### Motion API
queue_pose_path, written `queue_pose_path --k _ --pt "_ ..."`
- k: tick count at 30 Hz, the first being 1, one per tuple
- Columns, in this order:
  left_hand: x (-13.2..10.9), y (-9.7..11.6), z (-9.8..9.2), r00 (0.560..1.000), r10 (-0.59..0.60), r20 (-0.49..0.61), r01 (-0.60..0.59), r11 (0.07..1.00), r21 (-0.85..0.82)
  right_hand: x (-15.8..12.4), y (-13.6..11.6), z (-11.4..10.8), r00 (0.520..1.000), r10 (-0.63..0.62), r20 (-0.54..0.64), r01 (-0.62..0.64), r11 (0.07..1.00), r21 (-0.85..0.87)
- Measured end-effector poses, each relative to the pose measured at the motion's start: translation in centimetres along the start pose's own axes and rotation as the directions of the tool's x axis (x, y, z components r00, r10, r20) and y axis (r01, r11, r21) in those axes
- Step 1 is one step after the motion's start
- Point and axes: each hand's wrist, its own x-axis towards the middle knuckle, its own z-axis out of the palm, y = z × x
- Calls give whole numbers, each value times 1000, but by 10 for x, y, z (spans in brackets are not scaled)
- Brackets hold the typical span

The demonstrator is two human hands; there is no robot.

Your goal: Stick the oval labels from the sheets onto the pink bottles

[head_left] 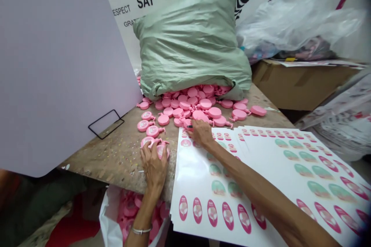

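My left hand (153, 164) rests at the table's front edge, its fingers curled over pink round plastic pieces with printed stickers (162, 151). More stickered pink pieces (155, 131) lie just beyond it. My right hand (200, 132) is closed at the far edge of the sticker sheets (194, 175), against the heap of plain pink pieces (199, 115). A thin dark-tipped tool (189, 126) pokes out from its fingers; its kind is hard to make out. Each piece has a small stem or hook on its side.
A green sack (194, 42) spills pink pieces at the back. Below the table edge, a white bag (110, 216) holds more. A large pale panel (58, 65) stands left, with a black wire frame (106, 124) by it. A cardboard box (301, 85) sits right.
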Motion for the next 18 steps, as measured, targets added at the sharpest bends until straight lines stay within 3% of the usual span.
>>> queue_pose_path --k 3,6,7,9,11,12,13,15,18 --pt "1 12 -2 999 27 27 -19 973 -231 10 -2 -6 1000 24 -9 -24 999 44" --pt "2 31 1 968 -126 215 220 838 -499 -4 -1 -30 998 58 13 -59 992 109" --pt "1 39 3 933 -178 314 338 735 -587 -14 -2 -39 997 57 47 -63 987 150" --pt "-2 56 9 824 -174 539 558 413 -720 -38 -7 -56 981 16 196 -81 941 328" --pt "-7 69 15 732 -74 677 681 82 -727 -62 -11 -66 927 -76 368 -146 829 539" --pt "-10 73 17 710 -61 701 701 -21 -712 -71 -11 -68 901 -113 419 -184 776 604" --pt "-13 74 19 696 -84 713 710 -73 -701 -78 -8 -68 898 -105 427 -203 762 615" --pt "-15 71 22 675 -193 712 711 -86 -698 -83 4 -61 945 20 326 -194 836 513" --pt "-10 60 28 654 -262 709 738 15 -675 -77 28 -43 977 190 99 -212 927 310"
